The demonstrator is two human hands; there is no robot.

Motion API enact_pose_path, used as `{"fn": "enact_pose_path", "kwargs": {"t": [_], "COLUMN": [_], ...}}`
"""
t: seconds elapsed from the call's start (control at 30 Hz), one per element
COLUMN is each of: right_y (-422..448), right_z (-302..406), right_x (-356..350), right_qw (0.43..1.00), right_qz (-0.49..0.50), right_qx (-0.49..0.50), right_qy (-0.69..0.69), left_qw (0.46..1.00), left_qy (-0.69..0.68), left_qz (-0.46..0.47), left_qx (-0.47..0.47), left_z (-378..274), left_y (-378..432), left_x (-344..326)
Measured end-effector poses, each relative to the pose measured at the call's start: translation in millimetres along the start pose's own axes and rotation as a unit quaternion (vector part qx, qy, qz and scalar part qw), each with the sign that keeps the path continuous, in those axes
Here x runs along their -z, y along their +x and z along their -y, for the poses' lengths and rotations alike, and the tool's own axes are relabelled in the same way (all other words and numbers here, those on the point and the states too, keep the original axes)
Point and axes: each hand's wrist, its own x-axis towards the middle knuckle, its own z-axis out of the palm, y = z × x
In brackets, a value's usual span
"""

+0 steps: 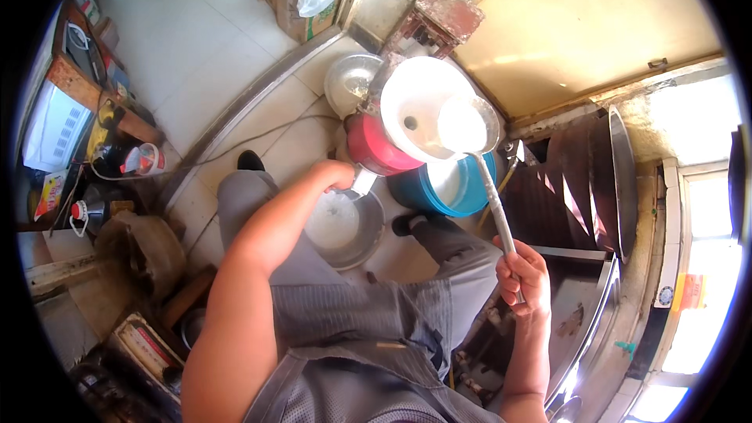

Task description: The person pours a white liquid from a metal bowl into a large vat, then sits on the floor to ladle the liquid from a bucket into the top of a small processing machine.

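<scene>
My right hand [523, 276] grips the long handle of a metal ladle [496, 202]. The ladle's bowl is over the white hopper [405, 88] of a grinding machine with a red body [376, 144]; glare hides what the bowl holds. Beside the machine's pale spout [364, 181] is my left hand [338, 176], its fingers curled; whether they grip anything is hidden. Under the spout, between my legs, a metal basin [373, 241] holds whitish, frothy liquid. A blue bucket [464, 205] with white contents stands right of it, partly beneath the hopper.
Another metal bowl [346, 85] lies behind the machine, near a worn red-brown stool [449, 14]. A cable [264, 135] crosses the tiled floor and the raised door sill [235, 111]. Large dark metal vessels [564, 182] stand at right. Bottles and tubs crowd the left.
</scene>
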Motion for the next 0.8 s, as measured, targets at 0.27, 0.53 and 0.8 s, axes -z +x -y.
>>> {"fn": "enact_pose_path", "kwargs": {"t": [0.27,0.53,0.8], "right_y": [-1,-3,-2], "right_z": [0,-3,-6], "right_x": [-2,-3,-1], "right_qw": [1.0,1.0,0.999], "right_qz": [-0.005,-0.012,-0.021], "right_qx": [-0.001,0.002,0.012], "right_qy": [0.011,0.003,-0.021], "left_qw": [1.0,1.0,1.0], "left_qy": [-0.006,-0.004,-0.009], "left_qz": [0.001,0.01,0.005], "left_qx": [-0.009,-0.012,0.0], "left_z": [4,5,2], "left_y": [8,10,5], "left_x": [-4,-6,-4]}}
